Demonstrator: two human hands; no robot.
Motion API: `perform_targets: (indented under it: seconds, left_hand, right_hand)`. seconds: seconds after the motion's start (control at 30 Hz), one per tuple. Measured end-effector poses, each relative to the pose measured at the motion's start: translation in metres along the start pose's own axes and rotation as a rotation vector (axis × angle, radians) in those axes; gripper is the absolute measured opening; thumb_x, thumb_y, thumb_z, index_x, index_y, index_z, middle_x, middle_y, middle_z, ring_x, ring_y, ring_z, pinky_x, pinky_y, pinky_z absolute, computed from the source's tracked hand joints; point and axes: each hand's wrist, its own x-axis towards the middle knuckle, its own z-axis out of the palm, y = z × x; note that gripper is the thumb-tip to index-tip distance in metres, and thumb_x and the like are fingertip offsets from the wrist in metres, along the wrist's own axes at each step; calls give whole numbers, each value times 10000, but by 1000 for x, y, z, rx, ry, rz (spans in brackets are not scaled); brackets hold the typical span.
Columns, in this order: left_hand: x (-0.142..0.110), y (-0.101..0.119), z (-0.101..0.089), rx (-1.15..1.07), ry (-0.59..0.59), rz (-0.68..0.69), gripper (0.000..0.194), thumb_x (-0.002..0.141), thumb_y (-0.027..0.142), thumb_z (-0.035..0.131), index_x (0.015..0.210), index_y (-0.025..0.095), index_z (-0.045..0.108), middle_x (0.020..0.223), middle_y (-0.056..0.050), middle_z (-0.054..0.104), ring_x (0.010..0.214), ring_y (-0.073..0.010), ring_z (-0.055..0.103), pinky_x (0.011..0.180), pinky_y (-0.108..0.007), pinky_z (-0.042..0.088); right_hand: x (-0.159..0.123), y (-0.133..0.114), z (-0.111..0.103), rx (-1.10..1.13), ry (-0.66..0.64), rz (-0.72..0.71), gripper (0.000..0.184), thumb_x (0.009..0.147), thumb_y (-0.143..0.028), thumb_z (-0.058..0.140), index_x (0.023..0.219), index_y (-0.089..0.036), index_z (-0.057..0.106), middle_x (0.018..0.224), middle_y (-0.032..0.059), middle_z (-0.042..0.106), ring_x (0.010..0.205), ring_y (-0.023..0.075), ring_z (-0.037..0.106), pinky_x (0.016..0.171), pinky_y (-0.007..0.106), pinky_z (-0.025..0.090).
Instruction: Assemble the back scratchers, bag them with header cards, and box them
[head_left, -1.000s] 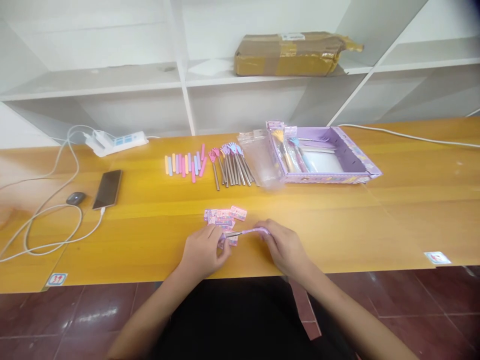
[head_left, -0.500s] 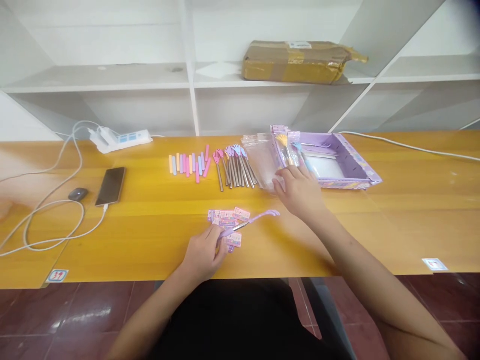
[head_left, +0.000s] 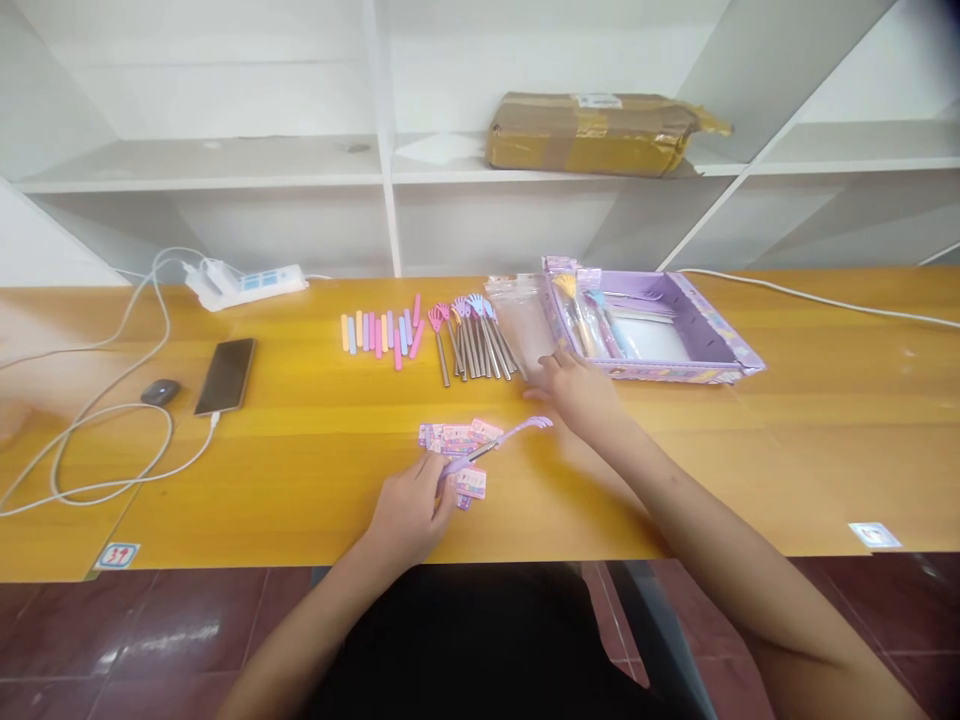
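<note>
The purple box (head_left: 682, 371) stands just beyond the right hand (head_left: 576, 395) and extends to its right; it is open at the top. In its near-left part, beside the fingers, lie wrapped scratchers, one with a yellow head (head_left: 565, 287) and one with a blue head (head_left: 596, 298); farther inside are pale flat strips (head_left: 637, 312), which are hard to make out. The right hand is bent over the near edge of the clear bags (head_left: 517, 318), but I cannot tell whether it pinches one, because the fingertips are partly covered and the plastic is transparent. The left hand (head_left: 411, 508) is closed around the handle of a purple scratcher (head_left: 517, 430), whose head points toward the right hand; the end of this handle is hidden in the grip. Under this scratcher, just beside the left hand, printed cards (head_left: 471, 485) overlap on the worktop (head_left: 300, 470), their print too small to read. Ahead of the left hand lie unwrapped scratchers (head_left: 480, 345), and to their left, coloured sleeves (head_left: 379, 335). Well beyond both hands is a taped carton (head_left: 592, 140), its contents hidden.
</note>
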Motion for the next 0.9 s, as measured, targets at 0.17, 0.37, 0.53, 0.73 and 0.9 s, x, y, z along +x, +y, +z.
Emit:
perform_targets:
  seconds: [0.17,0.37,0.53,0.73,0.9]
  left_hand:
    - [0,1,1,-5,-11,-22,166,1101,292,424,989,244,536,833,0,668,662,-179,603,635,-309,364]
    - [0,2,-1,-10,-37,-47,151,1096,290,420,1004,246,532,859,-13,687,701,-193,629,651,-310,378]
    - [1,1,-1,4,-62,-61,153,1100,302,411,1044,247,542,903,-27,701,764,-211,662,668,-311,398]
    - [0,0,0,6,-79,-86,199,1104,330,399,1022,244,558,898,-42,705,770,-229,673,681,-324,430]
    - [1,3,-3,-171,-89,-207,336,1119,359,400,1371,226,578,1045,-82,770,871,-262,730,763,-355,513]
  right_hand:
    - [-21,9,-10,26,-50,20,252,979,19,524,1079,-128,703,1049,156,715,916,261,675,713,345,375]
    - [-27,24,-10,234,103,75,173,1042,-178,606,1093,-191,772,1058,116,770,927,268,708,675,347,395]
    - [-28,42,-12,445,269,52,187,1029,-365,717,972,-221,820,923,81,766,859,247,704,699,354,459]
    - [-28,55,-29,626,524,77,266,1005,-466,767,872,-250,847,837,45,720,636,169,570,617,347,452]
    - [-40,48,-51,534,879,121,129,1011,-359,773,973,-279,868,841,52,641,717,190,588,653,357,465]
